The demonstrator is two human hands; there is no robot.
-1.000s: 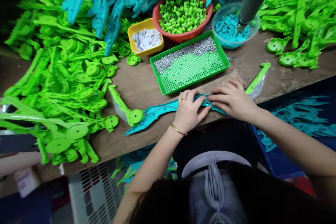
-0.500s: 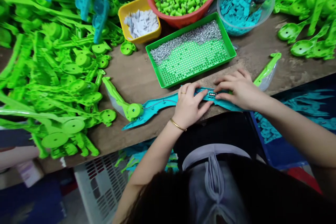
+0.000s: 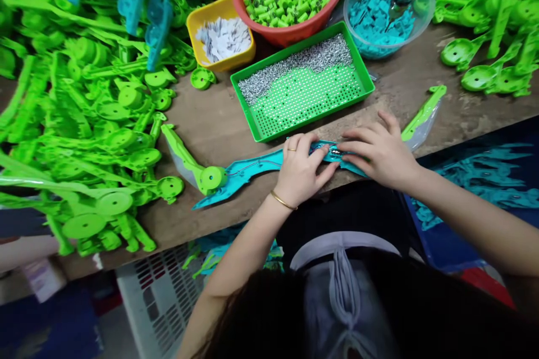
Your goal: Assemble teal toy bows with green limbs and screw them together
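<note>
A long, curved blue plastic shell [image 3: 255,166], like half of a toy bow, lies across the table's front edge with its hollow side up. A thin wire runs along its inside. Around its middle section, my left hand [image 3: 300,167] is closed, fingertips over the far edge and thumb on the near side. A small shiny metal part [image 3: 336,152] sits in the hollow between my hands. My right hand [image 3: 377,148] lies over the shell's right part, fingers stretched and apart, fingertips beside the metal part. Green-and-grey arms, left [image 3: 185,158] and right [image 3: 423,118], extend from both ends.
Behind the shell stands a green tray [image 3: 316,118] of small screws. Further back are a yellow box [image 3: 225,64] of white pieces, a red bowl [image 3: 290,36] of green parts and a clear bowl [image 3: 379,55] of blue pieces. Green plastic parts [image 3: 101,106] are heaped left.
My right hand has shifted slightly, its fingers now straighter and one finger raised. My left hand stays on the shell. The whole view has moved a little.
</note>
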